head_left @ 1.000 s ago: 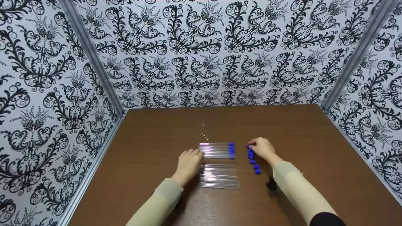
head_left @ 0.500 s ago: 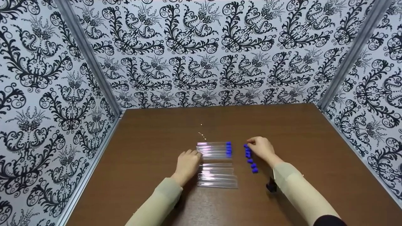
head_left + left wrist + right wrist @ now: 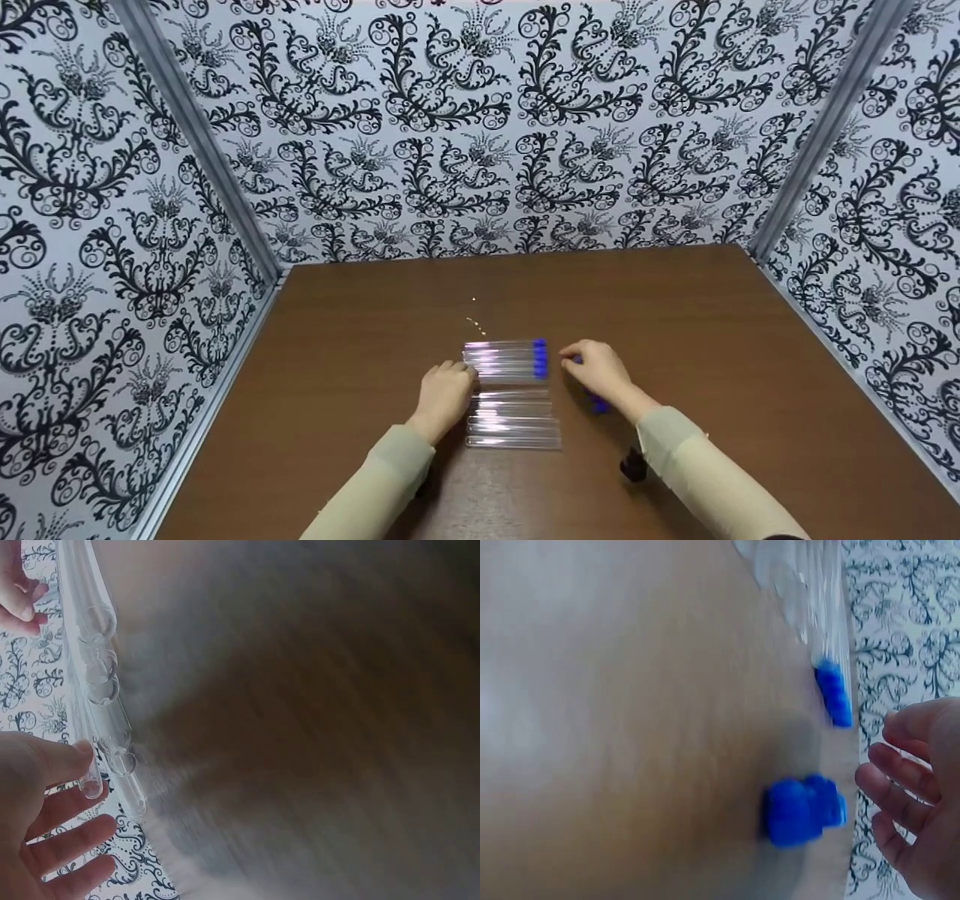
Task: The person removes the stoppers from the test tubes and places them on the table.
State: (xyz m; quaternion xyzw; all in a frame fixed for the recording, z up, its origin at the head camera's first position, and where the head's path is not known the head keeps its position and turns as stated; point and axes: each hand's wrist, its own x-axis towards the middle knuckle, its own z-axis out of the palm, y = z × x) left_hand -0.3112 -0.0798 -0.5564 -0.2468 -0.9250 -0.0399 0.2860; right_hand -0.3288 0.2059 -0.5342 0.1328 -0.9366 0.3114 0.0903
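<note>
My left hand (image 3: 446, 394) is at the rounded ends of the clear test tubes; in the left wrist view its thumb and index finger pinch the end of one tube (image 3: 91, 784), other fingers spread. Several tubes with blue caps (image 3: 540, 358) lie side by side in the far group. A nearer group of tubes (image 3: 514, 431) shows no caps. My right hand (image 3: 600, 371) hovers between the capped ends and the loose blue caps (image 3: 795, 810), fingers bent, thumb and index tips close together. I cannot tell whether a cap is hidden between those tips.
The brown table (image 3: 360, 322) is enclosed by patterned walls (image 3: 480, 127) with grey corner posts (image 3: 202, 142). A small black object (image 3: 634, 465) stands by the right forearm. Small bright specks (image 3: 476, 324) lie beyond the tubes.
My right hand has moved left and slightly nearer, from the far end of the cap row toward the capped tube ends, now covering much of that row. The left hand stays at the tubes.
</note>
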